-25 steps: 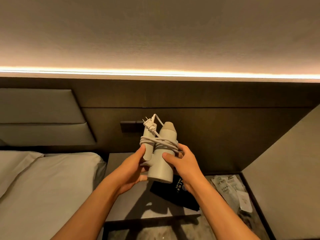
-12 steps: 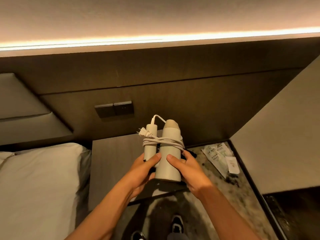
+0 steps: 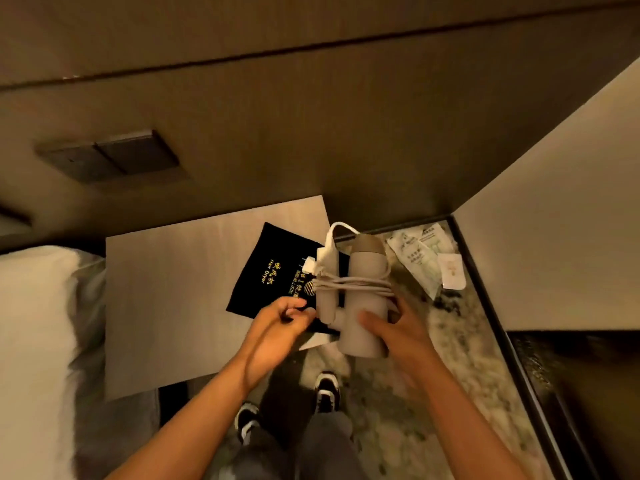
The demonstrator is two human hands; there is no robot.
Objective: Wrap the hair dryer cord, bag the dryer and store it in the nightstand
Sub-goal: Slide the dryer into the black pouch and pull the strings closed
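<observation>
The beige hair dryer [image 3: 363, 303] is upright above the nightstand's right front corner, its cord [image 3: 353, 284] wound several times around body and folded handle, plug [image 3: 310, 266] sticking out to the left. My right hand [image 3: 398, 327] grips the dryer's lower body. My left hand [image 3: 282, 318] is off the dryer, its fingers pinched at the near edge of the black drawstring bag [image 3: 273, 271], which lies flat on the nightstand top [image 3: 173, 289] with gold lettering facing up.
A bed with a white pillow [image 3: 34, 323] borders the nightstand on the left. Dark wall switches [image 3: 110, 157] sit on the headboard panel. Plastic sachets [image 3: 426, 258] lie on the marbled floor by the right wall. My shoes [image 3: 325, 389] stand below the nightstand's front edge.
The view has tilted down. My left hand has let go of the dryer and dropped to the bag's edge; the right hand alone keeps the dryer, now lower over the nightstand.
</observation>
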